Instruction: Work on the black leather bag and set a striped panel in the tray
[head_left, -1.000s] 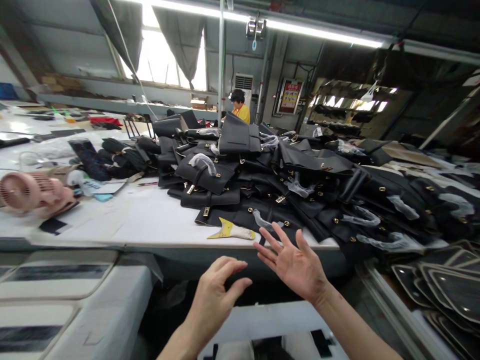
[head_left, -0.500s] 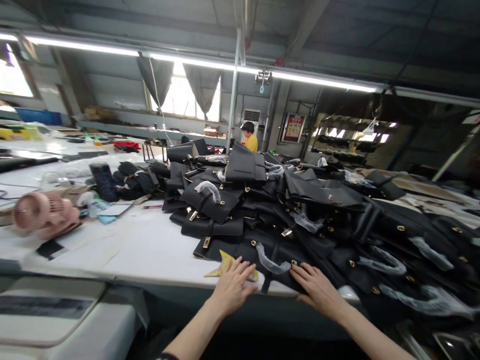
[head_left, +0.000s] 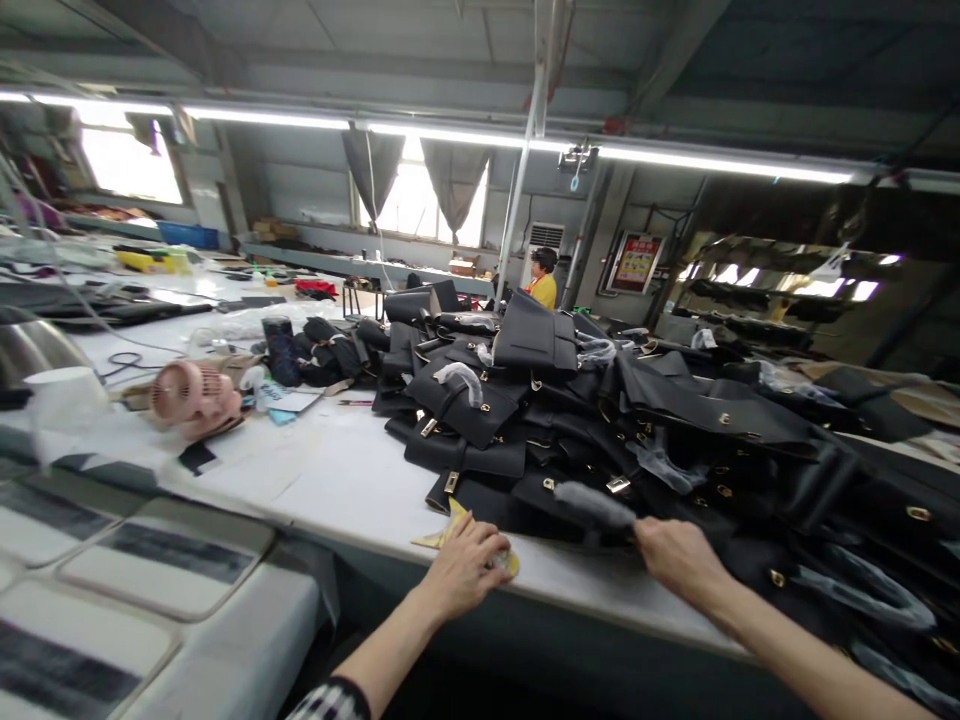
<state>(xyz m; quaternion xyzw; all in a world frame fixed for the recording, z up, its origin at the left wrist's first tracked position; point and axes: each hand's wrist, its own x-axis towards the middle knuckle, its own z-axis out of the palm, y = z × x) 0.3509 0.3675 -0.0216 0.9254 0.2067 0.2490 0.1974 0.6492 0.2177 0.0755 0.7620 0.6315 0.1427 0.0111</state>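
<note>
My left hand (head_left: 466,565) is at the table's front edge, its fingers curled over a yellow cloth (head_left: 437,537). Pieces of the cloth stick out on both sides of the hand. To the right, my right hand (head_left: 679,558) is closed on the near part of a black handbag (head_left: 536,497), at the end of its plastic-wrapped handle (head_left: 592,502); the handle is blurred. This bag lies at the front of a large heap of black handbags (head_left: 480,455) with gold-coloured fittings and wrapped handles.
A pink fan (head_left: 193,398) stands on the white table (head_left: 330,480) at left, near a white cup (head_left: 67,400) and a metal kettle (head_left: 34,350). Light panels with dark bands (head_left: 165,550) lie below at left. A person in yellow (head_left: 543,282) is behind the heap.
My right hand has closed and moved right, shifting the front bag and its handle. My left hand's fingers have curled over the cloth. The view has turned left.
</note>
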